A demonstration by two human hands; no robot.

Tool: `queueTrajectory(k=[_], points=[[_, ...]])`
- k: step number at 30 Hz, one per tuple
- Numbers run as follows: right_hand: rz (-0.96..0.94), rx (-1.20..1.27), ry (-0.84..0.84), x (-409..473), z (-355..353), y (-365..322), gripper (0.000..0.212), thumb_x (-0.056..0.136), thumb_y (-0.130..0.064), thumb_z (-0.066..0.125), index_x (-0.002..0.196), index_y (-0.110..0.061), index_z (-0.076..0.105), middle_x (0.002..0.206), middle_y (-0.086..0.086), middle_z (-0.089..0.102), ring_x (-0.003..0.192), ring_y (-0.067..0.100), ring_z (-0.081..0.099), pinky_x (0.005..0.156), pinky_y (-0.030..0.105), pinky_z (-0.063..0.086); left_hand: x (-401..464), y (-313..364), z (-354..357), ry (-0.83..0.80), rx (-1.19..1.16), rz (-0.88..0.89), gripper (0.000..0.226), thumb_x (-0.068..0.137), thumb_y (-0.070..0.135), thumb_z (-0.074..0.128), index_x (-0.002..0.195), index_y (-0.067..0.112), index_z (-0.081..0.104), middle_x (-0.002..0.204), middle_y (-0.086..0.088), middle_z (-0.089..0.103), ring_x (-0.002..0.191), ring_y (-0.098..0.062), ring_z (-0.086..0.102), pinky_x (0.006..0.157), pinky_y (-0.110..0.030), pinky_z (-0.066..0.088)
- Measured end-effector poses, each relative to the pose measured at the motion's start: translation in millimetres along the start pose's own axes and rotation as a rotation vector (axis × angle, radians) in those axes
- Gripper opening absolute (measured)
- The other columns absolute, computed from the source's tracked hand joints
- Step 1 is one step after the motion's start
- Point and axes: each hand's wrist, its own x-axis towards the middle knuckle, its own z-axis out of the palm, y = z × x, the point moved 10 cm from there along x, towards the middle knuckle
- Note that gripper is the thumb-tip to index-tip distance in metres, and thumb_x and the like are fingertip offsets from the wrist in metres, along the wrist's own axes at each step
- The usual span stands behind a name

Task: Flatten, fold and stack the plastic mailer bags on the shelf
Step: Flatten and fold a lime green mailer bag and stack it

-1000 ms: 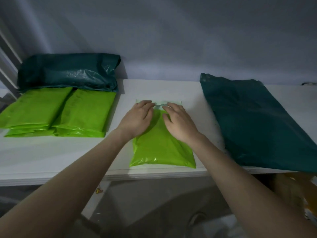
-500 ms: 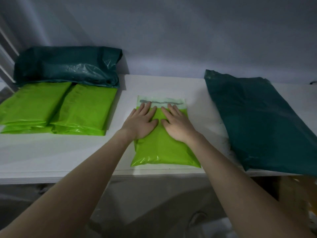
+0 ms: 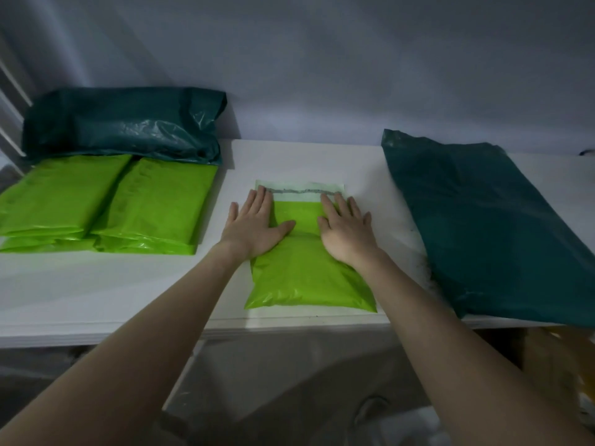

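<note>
Both hands have slid apart: left hand (image 3: 250, 224) and right hand (image 3: 346, 227) lie flat, fingers spread, pressing the lime mailer bag (image 3: 309, 272) at the shelf (image 3: 128, 291) centre. Sweep outward toward 9 and 3 o'clock, evenly, expelling air before folding.

We're seeing two bare forearms, left hand (image 3: 254, 225) and right hand (image 3: 346, 230) ungloved, sleeves not showing in frame.

Packing or storage room: white shelf (image 3: 128, 291), stacked green mailers (image 3: 106, 201), dark teal bags (image 3: 502, 226), bare wall (image 3: 322, 59).
</note>
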Motion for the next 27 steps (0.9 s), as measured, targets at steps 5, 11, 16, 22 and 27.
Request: queueTrajectory(k=[5,11,16,22,27], points=[[0.005,0.014,0.106,-6,-18,14,0.058,0.1,-0.033,0.03,0.151,-0.02,0.005,0.159,0.006,0.003,0.145,0.027,0.008,0.117,0.044,0.014,-7,-5,-14,0.123,-0.131,0.005,0.073,0.096,0.051,0.031,0.15,0.013,0.0,0.158,-0.01,-0.009,0.145,-0.021,-0.009,0.116,-0.037,-0.004],[0.129,0.148,0.234,-16,-48,30,0.054,0.088,-0.032,0.055,0.133,-0.01,0.035,0.13,0.016,0.043,0.124,0.033,0.037,0.094,0.04,0.037,-22,-24,-46,0.315,-0.272,-0.063,0.061,0.087,0.027,0.06,0.138,0.006,0.035,0.142,-0.019,0.032,0.131,-0.034,0.033,0.109,-0.038,0.027],[0.224,0.386,0.088,-19,-38,43,0.063,0.08,-0.033,0.067,0.129,-0.009,0.037,0.123,0.014,0.051,0.113,0.031,0.052,0.084,0.032,0.042,-28,-42,-43,0.225,-0.34,-0.242,0.057,0.084,0.035,0.063,0.129,0.008,0.043,0.128,-0.015,0.051,0.113,-0.031,0.053,0.095,-0.037,0.043],[0.271,0.529,0.034,-22,-30,39,0.064,0.075,-0.024,0.072,0.127,-0.009,0.039,0.119,0.013,0.056,0.103,0.029,0.059,0.087,0.036,0.051,-35,-44,-30,0.072,-0.675,-0.384,0.052,0.083,0.02,0.067,0.128,0.007,0.046,0.088,-0.009,0.061,0.065,-0.018,0.059,0.065,-0.026,0.053],[0.318,0.517,0.009,-23,-26,40,0.065,0.077,-0.018,0.073,0.13,-0.002,0.04,0.127,0.015,0.051,0.112,0.029,0.053,0.084,0.03,0.046,-33,-40,-23,0.057,-0.955,-0.393,0.023,0.083,-0.001,0.064,0.105,0.005,0.062,0.053,-0.004,0.058,0.037,-0.007,0.053,0.042,-0.013,0.047]])
